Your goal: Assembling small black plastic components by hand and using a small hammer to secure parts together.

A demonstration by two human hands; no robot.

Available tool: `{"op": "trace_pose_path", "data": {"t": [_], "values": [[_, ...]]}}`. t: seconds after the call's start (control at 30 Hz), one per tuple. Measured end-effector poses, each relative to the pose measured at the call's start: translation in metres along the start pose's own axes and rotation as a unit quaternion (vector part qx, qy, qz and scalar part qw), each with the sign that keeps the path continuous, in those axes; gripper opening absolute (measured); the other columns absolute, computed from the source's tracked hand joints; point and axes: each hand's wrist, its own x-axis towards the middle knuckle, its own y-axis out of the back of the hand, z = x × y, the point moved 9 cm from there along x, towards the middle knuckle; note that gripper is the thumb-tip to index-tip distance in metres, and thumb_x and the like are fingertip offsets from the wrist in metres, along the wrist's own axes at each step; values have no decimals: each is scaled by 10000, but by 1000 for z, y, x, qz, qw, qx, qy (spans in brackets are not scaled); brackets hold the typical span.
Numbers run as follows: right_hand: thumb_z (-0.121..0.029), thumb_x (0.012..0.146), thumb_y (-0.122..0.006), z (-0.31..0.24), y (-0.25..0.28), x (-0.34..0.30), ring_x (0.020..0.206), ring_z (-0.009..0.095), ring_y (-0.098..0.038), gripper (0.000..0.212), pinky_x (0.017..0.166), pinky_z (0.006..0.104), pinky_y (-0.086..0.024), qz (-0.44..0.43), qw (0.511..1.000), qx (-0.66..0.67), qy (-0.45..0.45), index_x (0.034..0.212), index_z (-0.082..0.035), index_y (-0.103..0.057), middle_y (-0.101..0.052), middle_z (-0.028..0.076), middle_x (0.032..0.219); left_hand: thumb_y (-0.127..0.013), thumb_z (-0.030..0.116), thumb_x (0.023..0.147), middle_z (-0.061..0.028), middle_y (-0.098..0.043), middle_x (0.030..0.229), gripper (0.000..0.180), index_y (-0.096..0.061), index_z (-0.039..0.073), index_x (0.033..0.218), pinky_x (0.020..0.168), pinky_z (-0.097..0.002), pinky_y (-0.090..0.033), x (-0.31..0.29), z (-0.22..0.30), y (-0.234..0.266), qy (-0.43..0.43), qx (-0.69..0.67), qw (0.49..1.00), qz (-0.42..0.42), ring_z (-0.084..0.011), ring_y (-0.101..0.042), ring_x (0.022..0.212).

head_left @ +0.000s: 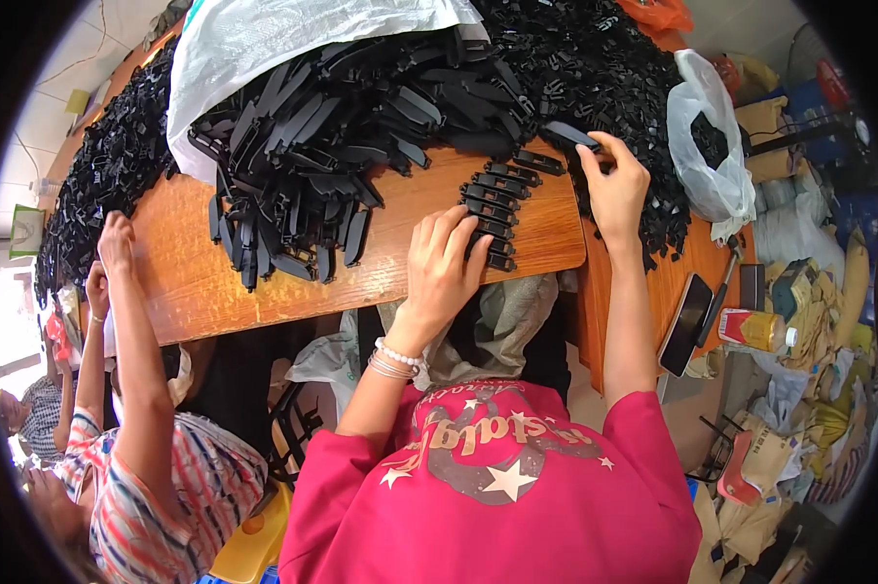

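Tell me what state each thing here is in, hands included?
Left hand: flat, fingers resting on the row of black clips.
Right hand: pinching one black clip at the pile's edge.
Row of black clips: lined up neatly on the wooden table.
Clip pile: loose, heaped.
White bag: open, spilling clips.
Clear bag: upright, part full.
Phone: screen dark.

A neat column of flat black plastic clips (493, 214) lies on the wooden tabletop, its lower end under the left fingertips, while one more long black plastic clip (567, 134) is pinched by the right fingers.
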Motion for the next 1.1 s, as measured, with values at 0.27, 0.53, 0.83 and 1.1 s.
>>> {"op": "trace_pose_path", "data": {"t": [0.27,0.53,0.83,1.1], "values": [[-101,773,-748,-50,-6,-83,782,150,-596,266,663,269,-448,-212,953,214,-24,1027,-45,-695,-663,57,911,-704,37,794,-183,-625,1009,444,-539,-43,1198,728,-376,-528,-4,28,-17,42,-151,987,-42,-331,-634,856],[-325,1043,-394,-38,-41,-127,818,246,-666,429,787,351,-533,-75,782,552,-279,875,16,-591,-667,154,850,-773,77,736,-195,-627,983,515,-537,-58,1173,686,-388,-532,-37,46,-19,24,-195,980,-18,-331,-648,831],[-615,994,-209,-30,-64,-98,365,126,-260,644,420,278,-291,6,708,670,-223,557,-153,-309,-279,-13,425,-742,79,719,-127,-629,1080,301,-672,-29,991,837,-374,-501,-47,9,-6,-77,27,996,-33,-265,-617,972],[-579,1008,-158,-34,-75,-111,363,137,-244,645,402,283,-269,-21,744,656,-129,557,-136,-285,-289,0,421,-680,69,711,-133,-652,1019,226,-695,-31,913,888,-393,-509,-47,11,-8,-120,40,991,-42,-271,-626,975]]}}
